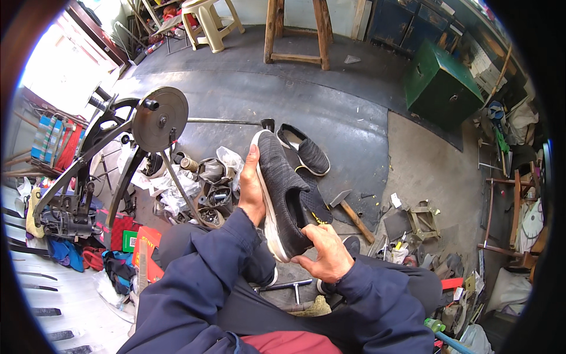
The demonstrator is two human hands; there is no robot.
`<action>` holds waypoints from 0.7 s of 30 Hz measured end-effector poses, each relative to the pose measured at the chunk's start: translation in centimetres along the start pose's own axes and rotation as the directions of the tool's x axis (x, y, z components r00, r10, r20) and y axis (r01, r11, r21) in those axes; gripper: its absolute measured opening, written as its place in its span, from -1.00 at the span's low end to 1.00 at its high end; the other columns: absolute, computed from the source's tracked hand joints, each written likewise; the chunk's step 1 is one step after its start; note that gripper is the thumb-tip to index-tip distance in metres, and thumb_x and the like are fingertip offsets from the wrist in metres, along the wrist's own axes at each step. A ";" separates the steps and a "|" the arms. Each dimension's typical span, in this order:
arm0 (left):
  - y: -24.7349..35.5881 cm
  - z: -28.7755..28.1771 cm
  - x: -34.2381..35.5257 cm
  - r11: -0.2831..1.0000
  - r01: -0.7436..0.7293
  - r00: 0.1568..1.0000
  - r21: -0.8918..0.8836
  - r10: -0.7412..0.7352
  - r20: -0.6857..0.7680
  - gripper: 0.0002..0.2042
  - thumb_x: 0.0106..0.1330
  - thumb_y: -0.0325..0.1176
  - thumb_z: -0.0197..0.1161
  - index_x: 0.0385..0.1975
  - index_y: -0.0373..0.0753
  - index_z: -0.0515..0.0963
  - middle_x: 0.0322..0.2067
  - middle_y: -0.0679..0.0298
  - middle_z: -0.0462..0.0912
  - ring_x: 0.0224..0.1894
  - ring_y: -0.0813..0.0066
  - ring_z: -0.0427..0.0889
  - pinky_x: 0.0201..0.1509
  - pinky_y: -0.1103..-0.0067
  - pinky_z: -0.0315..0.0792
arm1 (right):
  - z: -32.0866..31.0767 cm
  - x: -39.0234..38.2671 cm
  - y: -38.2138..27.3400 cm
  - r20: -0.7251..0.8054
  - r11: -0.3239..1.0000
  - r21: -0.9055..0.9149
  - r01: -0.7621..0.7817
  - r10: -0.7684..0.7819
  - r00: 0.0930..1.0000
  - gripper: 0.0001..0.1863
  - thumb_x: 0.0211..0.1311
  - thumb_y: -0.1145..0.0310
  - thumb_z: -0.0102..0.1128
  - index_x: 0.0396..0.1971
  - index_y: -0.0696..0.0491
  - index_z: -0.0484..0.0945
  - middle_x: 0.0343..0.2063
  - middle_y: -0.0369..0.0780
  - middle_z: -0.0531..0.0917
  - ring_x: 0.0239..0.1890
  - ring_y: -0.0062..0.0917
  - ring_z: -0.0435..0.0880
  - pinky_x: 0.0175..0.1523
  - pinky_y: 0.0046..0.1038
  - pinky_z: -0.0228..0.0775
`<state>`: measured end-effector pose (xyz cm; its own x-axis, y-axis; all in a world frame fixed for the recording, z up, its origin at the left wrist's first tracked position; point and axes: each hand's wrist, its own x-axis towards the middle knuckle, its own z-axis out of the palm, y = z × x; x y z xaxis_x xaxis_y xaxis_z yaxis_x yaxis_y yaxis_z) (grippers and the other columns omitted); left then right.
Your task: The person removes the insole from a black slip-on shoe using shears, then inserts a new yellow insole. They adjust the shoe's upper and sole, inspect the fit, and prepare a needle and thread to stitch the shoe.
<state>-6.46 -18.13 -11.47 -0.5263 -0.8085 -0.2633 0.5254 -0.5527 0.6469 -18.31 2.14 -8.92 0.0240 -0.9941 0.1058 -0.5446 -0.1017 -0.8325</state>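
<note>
Above the lap (pixel 250 310), clasps the shoe (pixel 278 168) with left hand (pixel 252 192), pinching its heel (pixel 290 243) with right hand (pixel 327 255), likely for steadiness.

You have one black shoe (pixel 278 166) held up in the air in front of you. Its top looks like bumpy cloth, and a white sole runs along its left side, with dirty marks near the heel. The shoe is tipped, so its toe points away from you and a bit to the left. The dark foot hole faces right. Your left hand (pixel 252 190) holds the sole side, and your right hand (pixel 325 255) holds the heel end.
</note>
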 end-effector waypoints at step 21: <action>-0.5 0.1 -0.1 0.995 0.080 0.997 0.058 -0.081 0.010 -0.46 0.50 0.17 0.10 0.03 -0.26 0.58 -0.23 0.21 0.72 -0.26 0.38 0.74 -0.14 0.46 0.67 | 1.2 -0.2 -0.6 0.049 0.990 0.045 -0.134 0.132 0.990 -0.47 -0.08 0.32 0.61 -0.14 0.16 0.50 -0.34 -0.07 0.63 -0.18 -0.09 0.55 -0.01 -0.19 0.41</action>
<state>-6.77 -17.77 -11.66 -0.5741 -0.7588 -0.3075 0.4417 -0.6033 0.6641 -17.02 2.38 -9.09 -0.0071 -0.9995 -0.0313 -0.5048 0.0306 -0.8627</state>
